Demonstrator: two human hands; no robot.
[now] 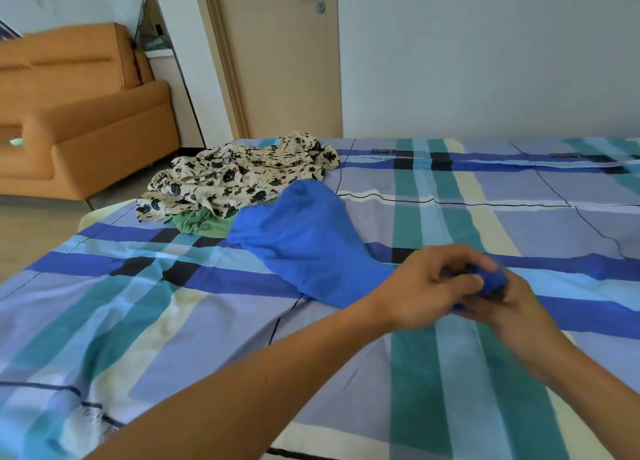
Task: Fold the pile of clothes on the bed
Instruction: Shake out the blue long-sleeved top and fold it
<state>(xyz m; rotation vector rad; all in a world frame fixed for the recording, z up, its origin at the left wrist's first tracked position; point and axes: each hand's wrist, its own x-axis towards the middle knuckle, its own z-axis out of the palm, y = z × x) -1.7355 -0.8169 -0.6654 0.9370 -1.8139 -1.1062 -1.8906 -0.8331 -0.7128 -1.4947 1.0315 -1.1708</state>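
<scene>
Floral top is bunched up far left on the bed over a green piece. The blue garment trails right from there, its wadded end in the grip of left hand and right hand, fingers curled round it.

We bunch one end of the blue garment in our left hand and right hand, its remainder trailing beyond our fingers across the checked bed.
</scene>
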